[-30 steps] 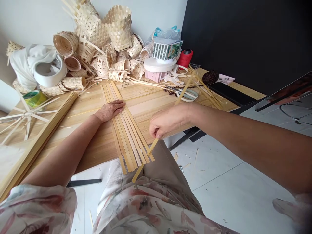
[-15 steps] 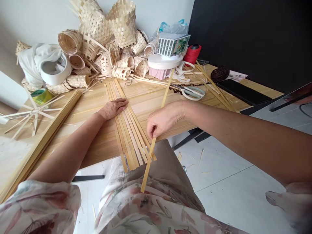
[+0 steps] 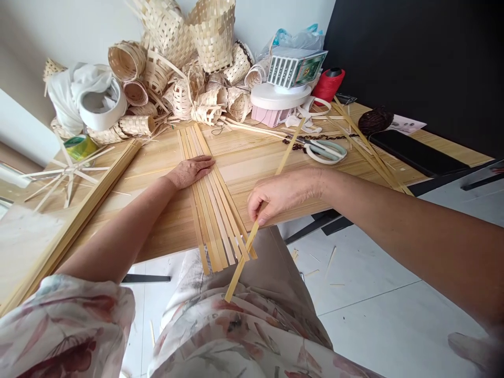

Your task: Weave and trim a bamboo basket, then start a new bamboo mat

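Observation:
Several flat bamboo strips [image 3: 210, 220] lie side by side, fanned, with their near ends over the table's front edge. My left hand [image 3: 191, 170] rests flat across their upper part, fingers stretched out to the right. To the right of them, my right hand [image 3: 265, 202] is closed around one single strip [image 3: 290, 147]. That strip slants from near the scissors down past the table edge, and its lower end [image 3: 235, 283] is over my lap, crossing the corner of the fanned strips.
Woven baskets [image 3: 212, 39] pile up at the back. A long strip bundle [image 3: 94, 202] and a star of strips [image 3: 71, 170] are at the left. Scissors [image 3: 325, 151], a red thread spool [image 3: 328, 85], a white turntable [image 3: 280, 95] and a black phone [image 3: 417, 152] are at the right.
The view has shifted, so the table things appear further right. My right hand still grips the single strip, which slants more now. My left hand stays on the fanned strips.

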